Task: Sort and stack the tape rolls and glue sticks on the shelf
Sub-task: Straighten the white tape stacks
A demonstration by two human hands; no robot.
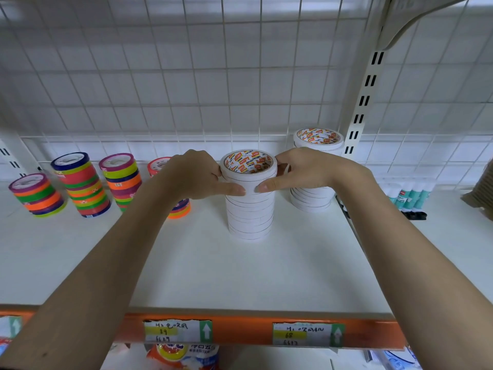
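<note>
Hands (194, 177) (301, 172) grip white tape stack (249, 206); coloured stacks (80, 185) left.

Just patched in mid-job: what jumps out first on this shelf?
Both hands, left hand and right hand, grip the top of a tall white tape stack at centre shelf. A second white stack stands behind right; bright multicoloured tape stacks line the left.
</note>
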